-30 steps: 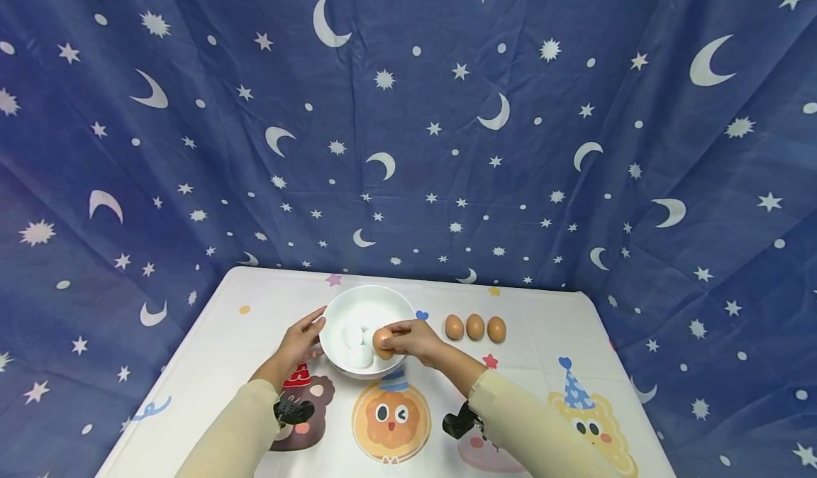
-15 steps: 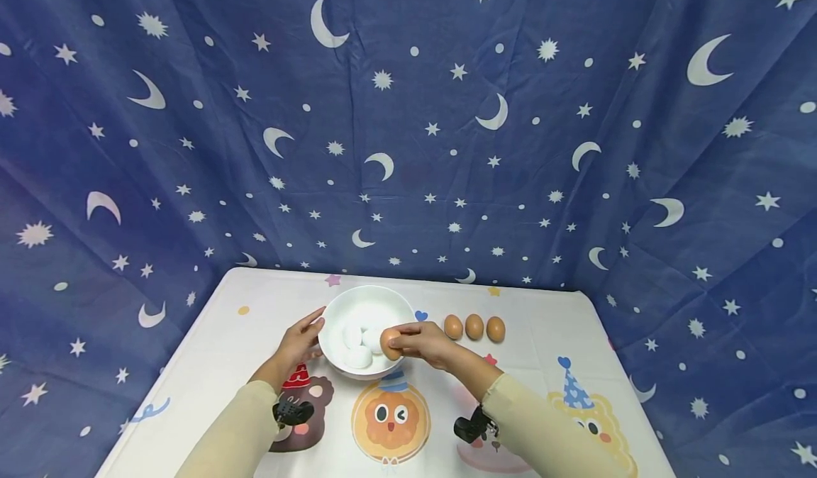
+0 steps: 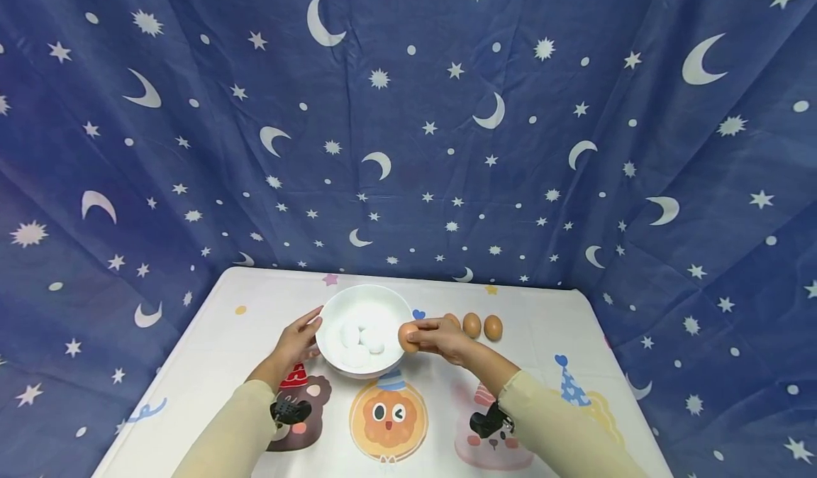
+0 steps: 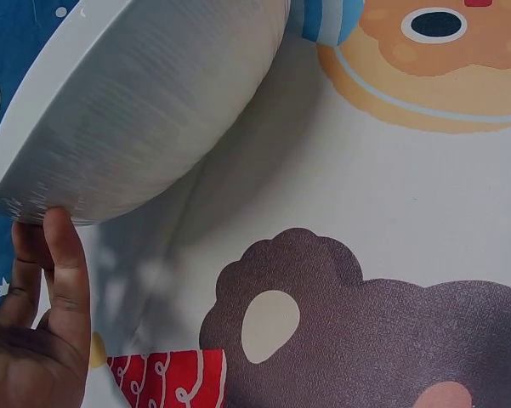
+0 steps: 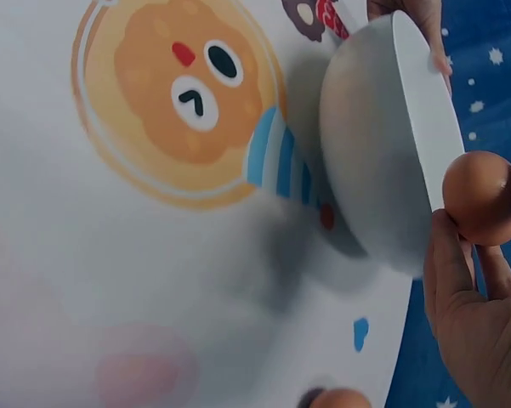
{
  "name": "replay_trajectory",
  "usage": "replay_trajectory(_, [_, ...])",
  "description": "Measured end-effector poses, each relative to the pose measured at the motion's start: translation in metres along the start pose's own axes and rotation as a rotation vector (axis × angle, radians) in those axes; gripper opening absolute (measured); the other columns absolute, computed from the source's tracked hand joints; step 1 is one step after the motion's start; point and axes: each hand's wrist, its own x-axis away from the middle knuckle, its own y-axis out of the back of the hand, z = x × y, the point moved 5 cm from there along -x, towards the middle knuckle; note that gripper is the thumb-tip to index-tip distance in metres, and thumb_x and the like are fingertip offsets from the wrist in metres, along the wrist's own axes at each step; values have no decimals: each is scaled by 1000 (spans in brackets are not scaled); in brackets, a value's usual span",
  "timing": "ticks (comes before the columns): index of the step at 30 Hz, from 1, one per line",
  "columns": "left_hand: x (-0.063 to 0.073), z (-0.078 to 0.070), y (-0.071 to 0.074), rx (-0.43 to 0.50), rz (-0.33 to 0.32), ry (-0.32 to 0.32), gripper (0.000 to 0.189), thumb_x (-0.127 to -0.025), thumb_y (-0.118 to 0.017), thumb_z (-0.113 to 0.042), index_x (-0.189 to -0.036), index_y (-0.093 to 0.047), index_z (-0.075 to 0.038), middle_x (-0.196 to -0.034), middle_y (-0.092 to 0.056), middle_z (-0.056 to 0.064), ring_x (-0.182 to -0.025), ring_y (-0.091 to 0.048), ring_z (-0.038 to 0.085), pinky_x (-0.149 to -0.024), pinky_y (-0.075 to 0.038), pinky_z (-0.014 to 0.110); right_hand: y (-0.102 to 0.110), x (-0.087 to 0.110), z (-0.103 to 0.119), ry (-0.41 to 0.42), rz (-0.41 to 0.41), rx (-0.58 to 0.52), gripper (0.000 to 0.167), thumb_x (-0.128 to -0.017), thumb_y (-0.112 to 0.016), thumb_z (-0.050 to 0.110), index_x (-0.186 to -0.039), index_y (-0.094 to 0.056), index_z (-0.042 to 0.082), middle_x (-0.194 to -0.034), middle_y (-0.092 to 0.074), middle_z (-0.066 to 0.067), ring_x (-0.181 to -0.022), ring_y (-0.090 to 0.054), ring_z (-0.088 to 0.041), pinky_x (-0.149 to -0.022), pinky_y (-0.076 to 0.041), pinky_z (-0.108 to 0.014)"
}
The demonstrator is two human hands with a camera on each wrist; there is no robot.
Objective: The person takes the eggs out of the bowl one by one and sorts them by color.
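Observation:
A white bowl [image 3: 397,296] stands on the table with several white eggs [image 3: 372,339] inside. My left hand [image 3: 296,340] holds the bowl at its left side; in the left wrist view, fingertips [image 4: 61,223] touch the outer wall just under the rim. Between thumb and fingers, my right hand [image 3: 447,340] pinches a brown egg [image 3: 407,337] at the bowl's right rim. The right wrist view has this egg [image 5: 483,197] overlapping the rim; whether they touch I cannot tell.
Two brown eggs [image 3: 471,325] [image 3: 493,328] lie right of the bowl, and a third [image 3: 452,318] is partly covered by my right hand. The white tablecloth [image 3: 210,364] carries printed cartoon figures. Behind the table hangs a blue curtain [image 3: 408,145] with moons and stars.
My right hand has carried the brown egg rightward, from above the white eggs to the bowl's right rim. It now partly covers one table egg. My left hand and the bowl stay put.

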Motion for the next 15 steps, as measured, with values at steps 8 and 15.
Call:
replay_trajectory(8, [-1, 0, -3, 2, 8, -5, 53, -102, -50, -43, -152, -38, -29, -140, -47, 19, -108, -59, 22, -79, -61, 28, 38, 2, -10, -4, -82, -64, 44, -88, -72, 4, -126, -59, -13, -121, -52, -20, -83, -70, -13, -82, -61, -28])
replay_trajectory(15, [0, 0, -2, 32, 16, -3, 55, -101, -52, -42, -152, -39, -25, -142, -47, 21, -103, -63, 17, -76, -60, 27, 74, 7, -15, -46, -164, -36, 54, -89, -73, 9, -133, -52, -13, -119, -65, -23, -83, -71, -14, -79, -61, -28])
